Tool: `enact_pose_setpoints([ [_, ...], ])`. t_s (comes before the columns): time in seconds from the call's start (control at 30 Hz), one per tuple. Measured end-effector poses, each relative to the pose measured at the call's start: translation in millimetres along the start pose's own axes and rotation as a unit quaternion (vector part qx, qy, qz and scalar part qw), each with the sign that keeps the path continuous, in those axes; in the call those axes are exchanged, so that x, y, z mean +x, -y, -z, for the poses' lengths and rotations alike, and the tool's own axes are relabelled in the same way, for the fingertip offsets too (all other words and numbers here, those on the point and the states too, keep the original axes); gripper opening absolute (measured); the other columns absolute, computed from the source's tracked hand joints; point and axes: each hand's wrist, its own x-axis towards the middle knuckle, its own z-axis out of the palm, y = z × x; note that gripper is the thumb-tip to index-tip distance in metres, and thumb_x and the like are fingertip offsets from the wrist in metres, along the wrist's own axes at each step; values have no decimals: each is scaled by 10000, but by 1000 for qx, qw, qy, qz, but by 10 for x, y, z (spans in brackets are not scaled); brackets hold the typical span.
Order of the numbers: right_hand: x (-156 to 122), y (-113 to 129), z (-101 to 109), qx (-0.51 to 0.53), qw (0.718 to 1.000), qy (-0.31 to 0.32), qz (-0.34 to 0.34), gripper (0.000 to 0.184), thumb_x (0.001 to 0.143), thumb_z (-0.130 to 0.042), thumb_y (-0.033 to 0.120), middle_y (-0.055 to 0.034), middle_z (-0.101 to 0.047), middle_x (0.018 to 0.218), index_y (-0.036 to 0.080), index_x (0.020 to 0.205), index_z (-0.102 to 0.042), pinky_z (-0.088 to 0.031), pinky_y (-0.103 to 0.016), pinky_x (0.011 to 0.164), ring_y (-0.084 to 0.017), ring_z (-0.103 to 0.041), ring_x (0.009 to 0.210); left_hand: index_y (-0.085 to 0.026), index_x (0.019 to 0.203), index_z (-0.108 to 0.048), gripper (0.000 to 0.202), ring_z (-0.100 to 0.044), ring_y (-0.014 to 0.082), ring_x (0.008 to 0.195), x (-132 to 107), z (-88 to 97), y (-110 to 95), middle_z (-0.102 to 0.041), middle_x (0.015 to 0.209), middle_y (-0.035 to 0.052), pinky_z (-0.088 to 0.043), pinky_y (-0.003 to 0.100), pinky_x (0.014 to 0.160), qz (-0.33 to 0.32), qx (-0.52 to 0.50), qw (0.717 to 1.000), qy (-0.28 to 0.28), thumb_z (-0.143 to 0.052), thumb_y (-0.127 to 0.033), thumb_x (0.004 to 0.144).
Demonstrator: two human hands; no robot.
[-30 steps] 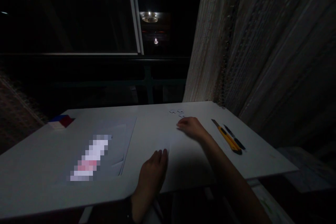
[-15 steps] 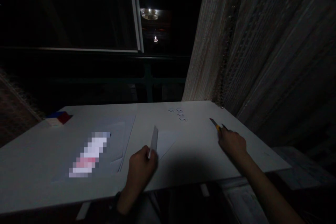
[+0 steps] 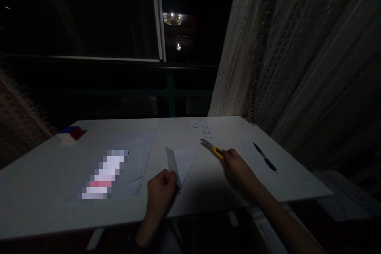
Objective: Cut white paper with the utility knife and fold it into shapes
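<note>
The scene is dim. My left hand (image 3: 162, 192) is closed on a small white paper strip (image 3: 172, 162), holding it upright near the front of the white table (image 3: 44, 190). A flat white paper piece (image 3: 186, 160) lies just behind the strip. My right hand (image 3: 238, 170) is closed on a yellow utility knife (image 3: 212, 149), its blade end pointing left toward the paper. Several tiny paper cutouts (image 3: 204, 129) lie further back.
A black pen (image 3: 264, 157) lies on the table at the right. Larger white sheets (image 3: 131, 162) lie at the left, and a red-and-blue block (image 3: 71, 132) sits at the far left corner. A curtain (image 3: 282, 47) hangs at the right, a dark window behind.
My right hand went from the table's middle to the knife at the right, picked it up and brought it toward the paper. My left hand lifted the paper strip upright.
</note>
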Motion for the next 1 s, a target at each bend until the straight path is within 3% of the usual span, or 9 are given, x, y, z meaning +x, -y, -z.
enact_pose_setpoints([
  [0.17, 77, 359, -135, 12, 994, 54, 93, 302, 854, -361, 120, -147, -541, 992, 96, 1106, -527, -408, -268, 746, -210, -520, 876, -179, 503, -478, 393, -562, 133, 466, -106, -149, -58, -538, 437, -19, -367, 203, 462, -12, -19, 999, -31, -454, -439, 796],
  [0.27, 145, 344, -184, 13, 993, 40, 107, 312, 839, -372, 92, -145, -543, 996, 98, 1104, -537, -404, -282, 770, -219, -503, 904, -166, 588, -571, 402, -566, 123, 508, -172, -364, -105, -617, 551, 5, -382, 205, 485, -94, -17, 995, 41, -381, -403, 852],
  [0.4, 214, 191, -261, 51, 992, 19, 115, 319, 859, -377, 131, -136, -549, 1016, 110, 1132, -540, -402, -300, 810, -221, -483, 952, -182, 758, -640, 342, -588, 127, 613, -145, -560, -148, -675, 725, 23, -445, 214, 602, -288, 17, 942, 173, -347, -310, 881],
  [0.5, 233, 76, -329, 100, 986, -7, 137, 318, 856, -414, 157, -125, -556, 1031, 124, 1145, -540, -398, -313, 846, -213, -473, 982, -186, 943, -621, 258, -605, 141, 785, 21, -497, -192, -672, 913, 51, -463, 243, 745, -369, 50, 915, 156, -379, -245, 875],
  [0.63, 236, -8, -374, 144, 975, -33, 165, 320, 841, -442, 151, -111, -567, 1010, 150, 1144, -545, -404, -333, 852, -204, -484, 964, -208, 1059, -584, 261, -501, 200, 1081, 375, -314, -273, -616, 1095, 65, -381, 372, 931, -469, 180, 853, 142, -409, -227, 866],
  [0.77, 235, -47, -370, 151, 975, -30, 158, 305, 833, -462, 164, -107, -565, 984, 157, 1121, -563, -410, -336, 836, -204, -490, 942, -254, 1199, -500, 344, -346, 219, 1247, 689, -307, -269, -494, 1282, 46, -265, 440, 1016, -485, 252, 821, 163, -354, -319, 895],
  [1.0, 107, -195, -311, 176, 973, -5, 147, 292, 833, -467, 192, -103, -569, 982, 170, 1097, -590, -410, -335, 821, -197, -500, 927, -245, 1253, -444, 450, -378, 214, 1227, 860, -415, -61, -438, 1335, 65, -261, 409, 1011, -421, 294, 840, 177, -256, -453, 901],
])
